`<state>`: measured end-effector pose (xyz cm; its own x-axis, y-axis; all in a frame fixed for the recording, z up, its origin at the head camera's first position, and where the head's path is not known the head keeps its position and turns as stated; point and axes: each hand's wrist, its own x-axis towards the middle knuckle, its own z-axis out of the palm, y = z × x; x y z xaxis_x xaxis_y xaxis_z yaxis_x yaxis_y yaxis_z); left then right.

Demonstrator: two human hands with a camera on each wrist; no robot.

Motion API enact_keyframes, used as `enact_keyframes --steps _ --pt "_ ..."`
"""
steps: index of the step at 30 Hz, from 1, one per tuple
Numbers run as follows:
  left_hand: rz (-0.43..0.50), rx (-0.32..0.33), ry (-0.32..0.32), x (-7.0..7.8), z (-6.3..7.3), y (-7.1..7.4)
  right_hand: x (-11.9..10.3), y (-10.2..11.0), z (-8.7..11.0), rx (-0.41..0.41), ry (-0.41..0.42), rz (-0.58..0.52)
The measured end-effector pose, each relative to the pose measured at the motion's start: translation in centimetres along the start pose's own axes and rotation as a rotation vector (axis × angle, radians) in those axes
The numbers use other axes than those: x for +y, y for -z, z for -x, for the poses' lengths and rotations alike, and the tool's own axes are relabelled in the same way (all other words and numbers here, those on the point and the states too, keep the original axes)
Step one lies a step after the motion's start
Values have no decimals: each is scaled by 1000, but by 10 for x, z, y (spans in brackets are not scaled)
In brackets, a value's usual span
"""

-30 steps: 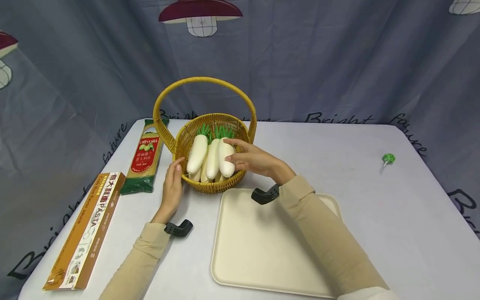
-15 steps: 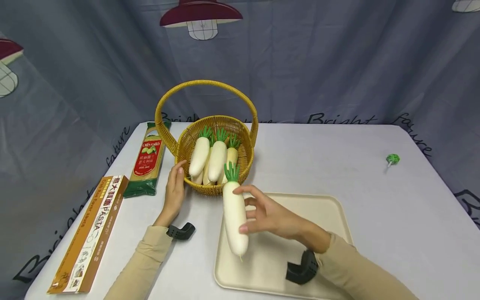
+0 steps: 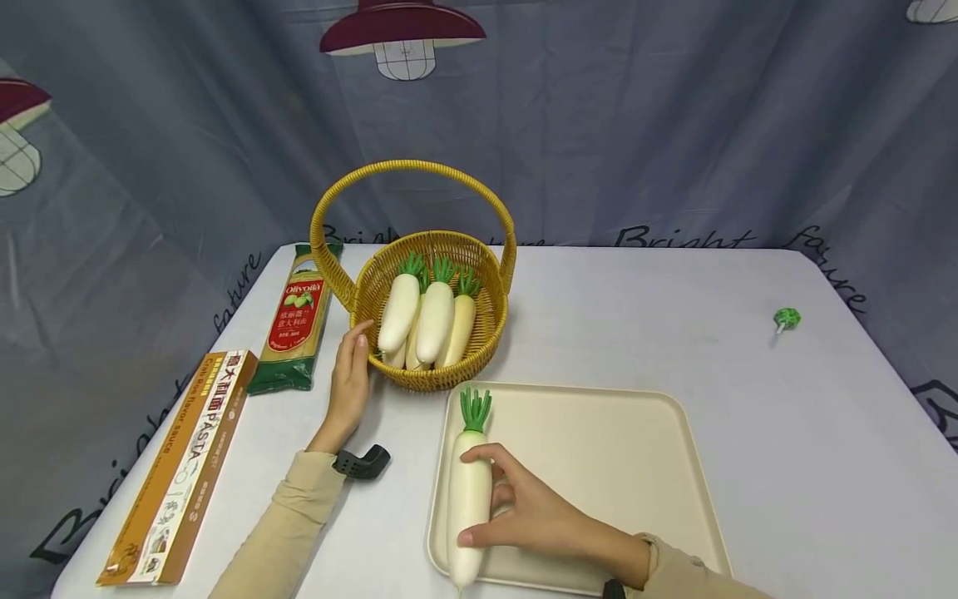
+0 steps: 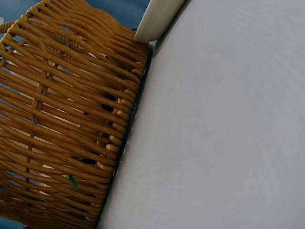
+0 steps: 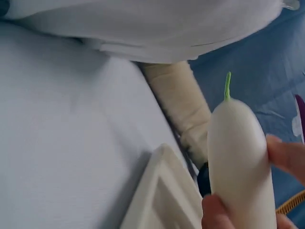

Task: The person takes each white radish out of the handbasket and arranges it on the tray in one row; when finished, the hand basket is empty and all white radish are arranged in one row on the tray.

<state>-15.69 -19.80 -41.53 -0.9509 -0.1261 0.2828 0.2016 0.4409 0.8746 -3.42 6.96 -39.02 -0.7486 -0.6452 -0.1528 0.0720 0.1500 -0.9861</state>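
My right hand [image 3: 527,512] grips a white radish [image 3: 470,482] with green leaves, thumb and fingers on its sides, over the left edge of a cream tray [image 3: 599,441]. In the right wrist view the radish [image 5: 240,162] shows its thin root tip, with fingertips on both sides of it. My left hand [image 3: 348,387] rests with extended fingers against the left side of a yellow wicker basket [image 3: 419,378]. Several more white radishes [image 3: 436,323] lie inside the basket, leaves toward the back. The basket's woven wall [image 4: 66,114] fills the left of the left wrist view.
Left of the basket lie a green and gold pasta packet [image 3: 293,324] and a long orange pasta box [image 3: 180,470]. A green lollipop-like item [image 3: 787,319] sits far right on the white table [image 3: 621,316]. A grey curtain [image 3: 599,125] hangs behind the table.
My right hand has taken one radish out of the basket and carried it toward me, over the tray's left edge. The left hand stays at the basket.
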Motion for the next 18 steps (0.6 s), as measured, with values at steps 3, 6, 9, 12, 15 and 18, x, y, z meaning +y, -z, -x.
enact_keyframes --steps 3,6,9,12,15,18 --pt "6 6 -5 0 0 -1 3 -6 -1 85 7 111" --pt "5 9 -7 1 0 -1 4 -10 -1 116 16 159" --pt "-2 10 -3 1 1 -1 3 -11 -2 116 22 177" --pt "-4 8 2 1 1 0 2 -11 -2 107 35 226" --pt "-4 6 2 2 1 0 3 -10 -3 96 55 295" --pt "-5 6 -1 2 1 1 4 -9 -4 77 64 323"
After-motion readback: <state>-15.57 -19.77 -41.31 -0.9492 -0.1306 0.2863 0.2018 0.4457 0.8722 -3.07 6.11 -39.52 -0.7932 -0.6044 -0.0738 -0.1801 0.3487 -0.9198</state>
